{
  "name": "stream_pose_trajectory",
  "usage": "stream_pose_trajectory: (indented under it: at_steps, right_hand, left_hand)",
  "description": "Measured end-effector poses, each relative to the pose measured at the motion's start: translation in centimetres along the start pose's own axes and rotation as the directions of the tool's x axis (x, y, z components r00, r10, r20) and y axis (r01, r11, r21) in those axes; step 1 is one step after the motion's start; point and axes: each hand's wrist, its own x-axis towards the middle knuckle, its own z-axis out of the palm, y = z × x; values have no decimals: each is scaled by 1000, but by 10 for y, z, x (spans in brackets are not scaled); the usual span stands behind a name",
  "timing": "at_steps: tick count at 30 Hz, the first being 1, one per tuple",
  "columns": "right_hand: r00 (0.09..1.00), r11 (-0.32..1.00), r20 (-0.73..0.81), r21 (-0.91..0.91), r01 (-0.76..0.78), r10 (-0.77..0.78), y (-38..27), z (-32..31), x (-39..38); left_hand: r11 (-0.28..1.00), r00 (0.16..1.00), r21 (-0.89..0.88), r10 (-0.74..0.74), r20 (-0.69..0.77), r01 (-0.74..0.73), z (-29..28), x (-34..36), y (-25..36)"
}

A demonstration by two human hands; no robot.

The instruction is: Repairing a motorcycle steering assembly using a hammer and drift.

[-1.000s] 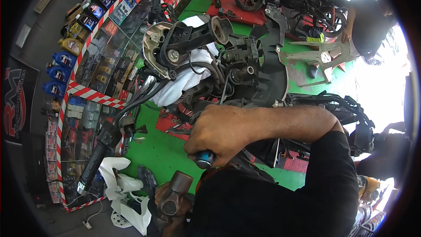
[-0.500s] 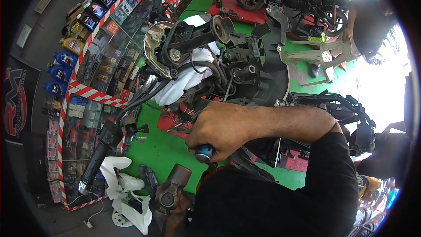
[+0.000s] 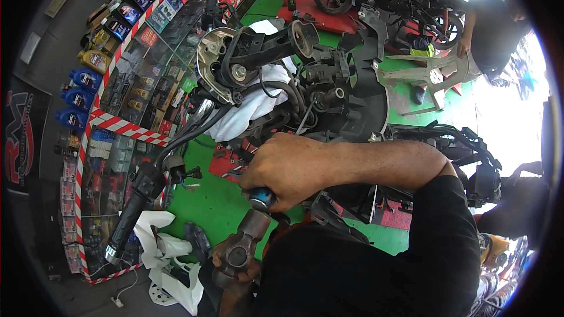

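Observation:
My right hand [image 3: 288, 170] is closed round a screwdriver, its blue-and-black handle end [image 3: 261, 198] poking out of my fist toward me. A metal shaft [image 3: 304, 118] runs from beyond that fist to the dark steering stem area [image 3: 329, 100] of a stripped motorcycle. Lower down, my left hand [image 3: 249, 270] grips a hammer [image 3: 238, 255] with a worn brown metal head. One face of that head is up against or just short of the screwdriver's butt; I cannot tell which. The hammer's handle is hidden below the head.
Handlebars [image 3: 141, 194] and a fork clamp [image 3: 235, 70] lean to the left, over a white cloth [image 3: 247, 105]. White fairing parts [image 3: 176, 276] lie at lower left. A glass display case [image 3: 129, 117] lines the left side. A person [image 3: 499, 35] stands by a plastic chair [image 3: 435, 76] at far right.
The hammer in my left hand has swung up and to the right, to the screwdriver's end. My right fist has shifted slightly left.

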Motion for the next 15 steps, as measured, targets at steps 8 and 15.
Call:
stream_pose_trajectory:
  at_steps: [8,15]
  right_hand:
    - [1000,1000,4,10,-22,22,1,3,7]
    - [996,998,78,21,-52,50,3,1,4]
  left_hand:
    - [983,993,-178,54,102,-36,-43,45,27]
    - [958,989,-272,52,-136,-87,-29,27,24]
